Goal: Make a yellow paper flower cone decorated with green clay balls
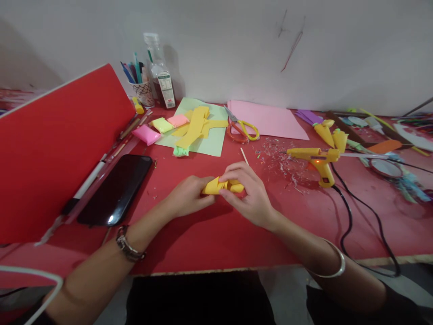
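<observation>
Between my two hands is a rolled yellow paper piece (213, 186), held just above the red table near its front. My left hand (189, 195) grips its pointed left end between thumb and fingers. My right hand (248, 194) wraps round the other end, thumb in front and fingers over the top, hiding part of it. A thin wooden stick (244, 156) lies just behind my right hand. Farther back, yellow paper strips (194, 128) rest on a pale green sheet (216, 146), beside scissors (241, 128) with red and yellow handles.
A yellow glue gun (314, 155) with its orange light lit lies at right, its black cord (350, 225) trailing over the front edge. Glue strands (287, 169) litter the table beside it. At left are a black phone (117, 189) and a red board (61, 149); a glass bottle (164, 85) stands behind.
</observation>
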The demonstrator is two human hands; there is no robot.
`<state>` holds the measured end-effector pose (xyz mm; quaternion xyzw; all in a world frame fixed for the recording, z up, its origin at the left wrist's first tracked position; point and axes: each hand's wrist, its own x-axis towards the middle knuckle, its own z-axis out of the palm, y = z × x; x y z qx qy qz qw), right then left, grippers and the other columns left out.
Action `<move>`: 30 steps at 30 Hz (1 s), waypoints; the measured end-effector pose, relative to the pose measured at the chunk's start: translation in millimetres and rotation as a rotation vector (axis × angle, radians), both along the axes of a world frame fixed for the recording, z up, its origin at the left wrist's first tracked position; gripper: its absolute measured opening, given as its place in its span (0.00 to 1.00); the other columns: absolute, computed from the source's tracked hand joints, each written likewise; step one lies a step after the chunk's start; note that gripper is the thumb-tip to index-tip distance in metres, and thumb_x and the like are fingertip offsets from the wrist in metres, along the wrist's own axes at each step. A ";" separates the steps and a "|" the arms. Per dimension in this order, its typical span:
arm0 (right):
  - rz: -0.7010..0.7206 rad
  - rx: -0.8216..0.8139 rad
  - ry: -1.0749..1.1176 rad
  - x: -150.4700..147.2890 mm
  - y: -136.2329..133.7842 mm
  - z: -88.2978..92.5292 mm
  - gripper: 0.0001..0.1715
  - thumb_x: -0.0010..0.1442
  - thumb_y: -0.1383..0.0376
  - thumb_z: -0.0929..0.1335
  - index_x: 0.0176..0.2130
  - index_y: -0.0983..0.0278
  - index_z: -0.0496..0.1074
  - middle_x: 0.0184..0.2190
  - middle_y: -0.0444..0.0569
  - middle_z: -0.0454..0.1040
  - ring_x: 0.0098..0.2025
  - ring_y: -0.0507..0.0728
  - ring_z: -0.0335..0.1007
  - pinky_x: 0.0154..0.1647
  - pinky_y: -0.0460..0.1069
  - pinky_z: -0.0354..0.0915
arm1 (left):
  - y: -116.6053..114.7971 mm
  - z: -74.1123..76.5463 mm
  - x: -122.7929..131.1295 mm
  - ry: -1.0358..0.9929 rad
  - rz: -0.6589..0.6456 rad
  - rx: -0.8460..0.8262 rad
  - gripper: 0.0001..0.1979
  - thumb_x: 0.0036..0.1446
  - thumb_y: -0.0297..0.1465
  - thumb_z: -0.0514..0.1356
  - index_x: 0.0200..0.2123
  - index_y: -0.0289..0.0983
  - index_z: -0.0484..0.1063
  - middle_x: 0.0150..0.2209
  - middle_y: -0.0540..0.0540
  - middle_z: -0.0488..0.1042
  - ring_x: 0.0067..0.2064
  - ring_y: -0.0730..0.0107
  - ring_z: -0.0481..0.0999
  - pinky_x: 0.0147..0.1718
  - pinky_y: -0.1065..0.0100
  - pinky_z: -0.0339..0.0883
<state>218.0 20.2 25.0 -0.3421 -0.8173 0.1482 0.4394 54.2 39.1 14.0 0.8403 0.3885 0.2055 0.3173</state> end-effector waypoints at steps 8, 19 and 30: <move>0.030 -0.012 0.005 0.2 -0.5 1.1 0.03 0.54 0.66 0.63 0.33 0.61 0.63 0.31 0.47 0.63 0.35 0.53 0.62 0.35 0.50 0.62 | -0.1 0.3 -0.3 -0.003 -0.007 -0.020 0.07 0.47 0.29 0.51 0.26 0.33 0.66 0.19 0.54 0.63 0.21 0.78 0.62 0.20 0.77 0.52; -0.009 0.001 0.037 -2.6 0.0 0.2 0.06 0.51 0.71 0.63 0.31 0.61 0.62 0.29 0.45 0.64 0.33 0.52 0.63 0.34 0.50 0.62 | -0.5 -1.5 0.4 -0.063 -0.050 -0.028 0.04 0.46 0.27 0.50 0.22 0.34 0.61 0.18 0.56 0.58 0.20 0.81 0.58 0.18 0.77 0.49; 0.024 -0.008 0.051 -1.6 -1.0 -0.3 0.06 0.53 0.71 0.63 0.33 0.61 0.60 0.30 0.45 0.64 0.34 0.52 0.63 0.34 0.49 0.62 | -1.1 -0.3 -0.4 -0.056 -0.059 -0.041 0.05 0.46 0.26 0.50 0.21 0.34 0.60 0.17 0.57 0.56 0.20 0.81 0.56 0.19 0.77 0.48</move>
